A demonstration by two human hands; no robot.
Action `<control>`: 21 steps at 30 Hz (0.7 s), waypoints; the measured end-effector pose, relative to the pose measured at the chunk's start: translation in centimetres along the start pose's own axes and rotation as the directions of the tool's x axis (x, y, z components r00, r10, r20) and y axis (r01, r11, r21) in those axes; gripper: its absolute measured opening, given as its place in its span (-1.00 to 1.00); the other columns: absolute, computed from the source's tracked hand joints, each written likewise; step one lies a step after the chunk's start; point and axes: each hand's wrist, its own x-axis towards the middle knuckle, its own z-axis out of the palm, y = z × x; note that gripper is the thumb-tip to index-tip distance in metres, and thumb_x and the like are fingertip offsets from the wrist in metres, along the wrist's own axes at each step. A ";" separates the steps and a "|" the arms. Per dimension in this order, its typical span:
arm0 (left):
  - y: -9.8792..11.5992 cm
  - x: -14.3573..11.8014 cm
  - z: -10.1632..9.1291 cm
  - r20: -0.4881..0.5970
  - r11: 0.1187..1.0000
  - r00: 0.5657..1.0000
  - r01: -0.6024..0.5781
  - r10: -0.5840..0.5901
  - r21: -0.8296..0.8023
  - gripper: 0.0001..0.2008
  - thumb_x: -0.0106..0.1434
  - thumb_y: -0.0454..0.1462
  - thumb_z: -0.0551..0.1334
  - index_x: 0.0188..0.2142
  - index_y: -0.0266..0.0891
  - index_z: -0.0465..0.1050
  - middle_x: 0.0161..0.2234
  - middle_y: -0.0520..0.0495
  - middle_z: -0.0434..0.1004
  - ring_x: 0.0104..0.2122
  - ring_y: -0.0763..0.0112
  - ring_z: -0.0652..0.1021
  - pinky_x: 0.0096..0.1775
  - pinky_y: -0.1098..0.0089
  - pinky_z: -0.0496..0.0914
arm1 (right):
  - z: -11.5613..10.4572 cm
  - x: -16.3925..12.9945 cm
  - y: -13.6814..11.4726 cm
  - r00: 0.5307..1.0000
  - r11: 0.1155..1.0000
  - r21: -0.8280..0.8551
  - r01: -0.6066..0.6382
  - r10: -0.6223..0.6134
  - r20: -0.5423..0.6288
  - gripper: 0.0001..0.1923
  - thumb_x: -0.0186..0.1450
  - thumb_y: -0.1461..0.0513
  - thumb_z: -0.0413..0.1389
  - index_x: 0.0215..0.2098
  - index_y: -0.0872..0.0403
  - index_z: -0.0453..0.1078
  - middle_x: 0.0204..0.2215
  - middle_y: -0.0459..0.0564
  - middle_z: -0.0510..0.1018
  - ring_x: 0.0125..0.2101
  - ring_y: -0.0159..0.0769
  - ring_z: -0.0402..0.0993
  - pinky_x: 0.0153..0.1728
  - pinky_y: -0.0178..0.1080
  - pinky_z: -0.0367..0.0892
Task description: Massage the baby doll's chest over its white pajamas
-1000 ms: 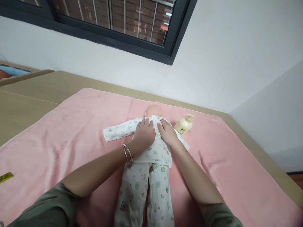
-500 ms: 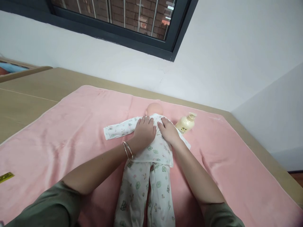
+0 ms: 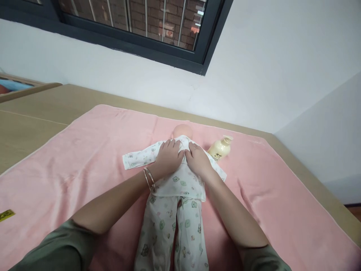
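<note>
A baby doll (image 3: 182, 132) lies on its back on a pink towel (image 3: 84, 150), dressed in a white printed top (image 3: 184, 180) and matching trousers (image 3: 172, 233). My left hand (image 3: 168, 158), with bangles at the wrist, rests palm down on the doll's chest, fingers toward the collar. My right hand (image 3: 198, 160) lies flat beside it on the chest, thumbs nearly touching. Neither hand grips anything. The doll's left sleeve (image 3: 138, 158) stretches out flat to the left.
A cream pump bottle (image 3: 219, 148) lies on the towel just right of the doll's shoulder. The towel covers a tan table (image 3: 34, 113) against a white wall under a dark-framed window. A small yellow tag (image 3: 7, 214) lies at the towel's left edge.
Both hands have slid slightly up and closer together on the doll's chest, bunching the top near the collar. The view has shifted a little.
</note>
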 end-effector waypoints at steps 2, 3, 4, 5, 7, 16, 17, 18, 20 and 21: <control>1.0 -0.9 0.0 -0.039 0.999 0.999 0.003 -0.001 0.044 -0.57 0.45 -0.18 0.01 0.19 -0.37 0.32 0.19 -0.41 0.42 0.22 -0.09 0.39 0.18 -0.04 0.28 | 0.3 1.0 1.4 1.000 0.999 0.034 -0.008 0.008 0.013 -0.54 0.48 0.17 -0.12 0.21 0.22 0.37 0.28 0.25 0.40 0.31 -0.05 0.26 0.32 -0.06 0.11; 1.4 -1.2 0.0 -0.049 0.998 0.999 0.005 -0.002 0.058 -0.56 0.45 -0.19 0.01 0.20 -0.39 0.31 0.21 -0.43 0.40 0.23 -0.10 0.37 0.19 -0.04 0.28 | 0.4 1.3 1.8 1.000 0.999 0.042 -0.010 0.009 0.018 -0.52 0.49 0.15 -0.12 0.21 0.24 0.36 0.30 0.27 0.37 0.32 -0.05 0.24 0.32 -0.05 0.10; 1.6 -1.3 0.0 -0.054 0.998 0.999 0.003 0.000 0.065 -0.56 0.45 -0.19 0.01 0.20 -0.40 0.31 0.21 -0.44 0.40 0.24 -0.11 0.37 0.19 -0.04 0.28 | 0.5 1.4 2.0 1.000 0.999 0.043 -0.014 0.013 0.022 -0.52 0.49 0.14 -0.13 0.21 0.25 0.37 0.31 0.28 0.35 0.33 -0.04 0.23 0.33 -0.05 0.10; 1.7 -1.4 0.0 -0.053 0.998 0.999 -0.002 0.005 0.063 -0.56 0.46 -0.18 0.00 0.20 -0.39 0.31 0.21 -0.43 0.40 0.23 -0.10 0.37 0.18 -0.03 0.29 | 0.6 1.3 2.0 1.000 0.999 0.034 -0.015 0.014 0.024 -0.51 0.50 0.14 -0.13 0.21 0.25 0.36 0.31 0.28 0.35 0.33 -0.02 0.23 0.33 -0.04 0.10; 1.1 -0.9 -0.1 -0.039 0.999 0.999 -0.022 0.023 0.039 -0.58 0.48 -0.16 -0.03 0.18 -0.33 0.33 0.18 -0.38 0.43 0.20 -0.05 0.39 0.16 -0.02 0.30 | 0.6 0.6 1.3 1.000 1.000 -0.016 -0.024 0.024 0.015 -0.50 0.50 0.16 -0.16 0.25 0.25 0.34 0.30 0.29 0.36 0.32 0.01 0.25 0.33 0.01 0.09; -1.6 1.3 0.2 0.033 0.997 0.999 0.017 -0.014 -0.077 -0.60 0.51 -0.12 -0.09 0.02 -0.27 0.43 -0.07 -0.28 0.54 -0.03 0.09 0.52 0.06 0.08 0.38 | 0.4 -1.7 -1.9 0.999 0.987 -0.158 -0.022 0.016 -0.035 -0.51 0.50 0.20 -0.17 0.23 0.23 0.37 0.24 0.28 0.43 0.27 0.03 0.31 0.33 0.02 0.09; -1.5 1.3 0.3 0.030 0.997 0.999 0.038 -0.036 -0.068 -0.59 0.50 -0.11 -0.08 0.07 -0.28 0.41 -0.06 -0.28 0.54 -0.02 0.08 0.52 0.07 0.08 0.37 | 0.4 -1.4 -1.5 0.999 0.990 -0.134 -0.032 0.029 -0.028 -0.51 0.50 0.18 -0.16 0.25 0.23 0.36 0.25 0.27 0.42 0.28 0.03 0.29 0.32 0.00 0.09; -1.4 1.3 0.4 0.027 0.996 0.998 0.058 -0.057 -0.060 -0.58 0.50 -0.11 -0.06 0.11 -0.29 0.40 -0.05 -0.28 0.53 0.00 0.07 0.52 0.07 0.08 0.37 | 0.3 -1.0 -1.2 0.999 0.992 -0.116 -0.047 0.044 -0.024 -0.50 0.51 0.16 -0.16 0.26 0.22 0.35 0.26 0.26 0.42 0.28 0.03 0.28 0.31 0.00 0.10; -1.1 1.2 0.5 0.018 0.995 0.996 0.086 -0.086 -0.044 -0.56 0.49 -0.08 -0.04 0.15 -0.27 0.38 -0.03 -0.27 0.53 0.02 0.06 0.51 0.08 0.09 0.36 | 0.2 -0.1 -0.5 0.997 0.992 -0.102 -0.079 0.076 -0.025 -0.50 0.51 0.12 -0.14 0.27 0.20 0.33 0.23 0.25 0.45 0.25 0.04 0.31 0.27 0.00 0.15; -1.0 1.2 0.6 0.012 0.995 0.996 0.092 -0.092 -0.035 -0.56 0.48 -0.08 -0.03 0.15 -0.26 0.38 -0.03 -0.26 0.53 0.02 0.06 0.51 0.08 0.10 0.36 | 0.2 0.3 -0.3 0.996 0.991 -0.101 -0.089 0.087 -0.023 -0.51 0.50 0.11 -0.13 0.26 0.18 0.33 0.20 0.24 0.48 0.22 0.04 0.35 0.23 0.00 0.19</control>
